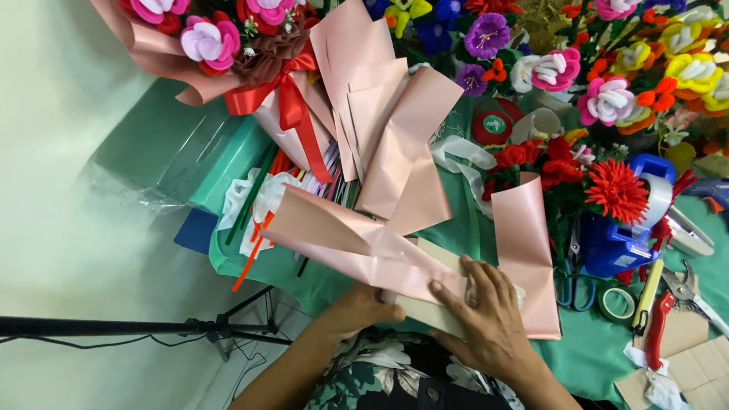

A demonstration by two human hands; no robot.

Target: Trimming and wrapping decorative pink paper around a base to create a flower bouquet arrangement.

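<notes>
At the near edge of the green cloth-covered table (456, 228), a folded sheet of glossy pale-pink wrapping paper (357, 243) lies slantwise, its wide end fanned toward the table's left edge and its narrow end running under both hands. The left hand (363, 307) sits at the near edge with its fingers curled around the narrow end of the sheet, pinching it from below; how tightly cannot be told, since the fingertips are tucked under the paper. The right hand (490, 319) lies flat with fingers spread, pressing down on the same pink sheet where it covers a pale beige cardboard strip (425, 313), so the paper lies under the palm rather than between closed fingers. A second strip of pink paper (524, 250) stands just right of this hand, and more cut pink sheets (395, 129) are piled toward the middle of the table. Toward the right edge are a blue tape dispenser (619, 235), a roll of clear tape (616, 302) and red-handled pliers (661, 323). A wrapped bouquet with a red satin ribbon (285, 95) lies at the far left corner, and handmade fuzzy-wire flowers (607, 99) crowd the far edge.
</notes>
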